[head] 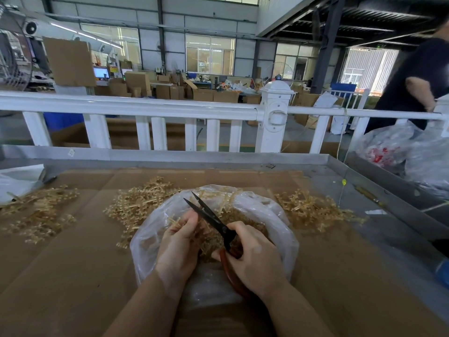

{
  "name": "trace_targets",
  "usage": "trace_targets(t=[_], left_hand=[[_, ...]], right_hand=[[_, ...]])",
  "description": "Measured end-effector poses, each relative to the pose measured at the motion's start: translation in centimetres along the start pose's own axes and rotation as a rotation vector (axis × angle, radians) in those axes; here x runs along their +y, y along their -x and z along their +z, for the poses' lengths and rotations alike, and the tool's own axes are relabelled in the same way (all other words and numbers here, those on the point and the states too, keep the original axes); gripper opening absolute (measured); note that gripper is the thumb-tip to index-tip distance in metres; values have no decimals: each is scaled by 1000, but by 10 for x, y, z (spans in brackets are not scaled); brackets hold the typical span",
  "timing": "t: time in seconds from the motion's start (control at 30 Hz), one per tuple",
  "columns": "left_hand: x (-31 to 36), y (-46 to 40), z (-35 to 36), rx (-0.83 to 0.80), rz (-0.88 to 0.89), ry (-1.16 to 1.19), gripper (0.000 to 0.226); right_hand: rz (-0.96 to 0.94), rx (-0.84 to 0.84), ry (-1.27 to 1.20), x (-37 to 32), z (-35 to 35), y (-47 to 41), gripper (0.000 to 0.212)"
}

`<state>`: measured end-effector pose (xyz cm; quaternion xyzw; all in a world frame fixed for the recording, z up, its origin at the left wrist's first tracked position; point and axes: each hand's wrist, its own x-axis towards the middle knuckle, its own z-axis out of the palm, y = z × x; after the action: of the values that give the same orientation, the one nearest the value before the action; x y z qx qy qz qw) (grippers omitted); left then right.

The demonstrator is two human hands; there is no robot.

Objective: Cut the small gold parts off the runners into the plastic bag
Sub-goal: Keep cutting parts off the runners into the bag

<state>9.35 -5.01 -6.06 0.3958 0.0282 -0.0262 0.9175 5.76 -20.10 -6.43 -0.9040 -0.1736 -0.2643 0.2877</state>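
Note:
A clear plastic bag (272, 215) lies open on the cardboard in front of me, with small gold parts (245, 222) heaped inside. My left hand (178, 244) pinches a gold runner (174, 222) over the bag's mouth. My right hand (252, 259) grips the red handles of black-bladed scissors (209, 216). The blades are parted and point up and to the left, just beside my left fingertips. My hands hide part of the runner.
Heaps of gold runners lie on the cardboard at the left (38, 210), centre (138, 203) and right (315, 210). A metal tray wall (170, 156) and a white railing (145, 108) close the far side. Filled plastic bags (401, 152) and a person (418, 81) are at the right.

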Motion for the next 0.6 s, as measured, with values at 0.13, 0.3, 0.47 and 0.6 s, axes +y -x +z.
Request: trace_targets(t=[0.13, 0.3, 0.47, 0.6], left_hand=[[0, -2, 0, 8, 5, 13, 19], [-2, -3, 0, 60, 28, -20, 23], [0, 1, 2, 53, 4, -64, 21], [-1, 3, 4, 3, 6, -110, 20]], right_hand=[[-4, 14, 15, -2, -1, 0, 54], [-26, 12, 52, -2, -1, 0, 55], [-26, -17, 77, -2, -2, 0, 57], [-18, 28, 67, -4, -2, 0, 54]])
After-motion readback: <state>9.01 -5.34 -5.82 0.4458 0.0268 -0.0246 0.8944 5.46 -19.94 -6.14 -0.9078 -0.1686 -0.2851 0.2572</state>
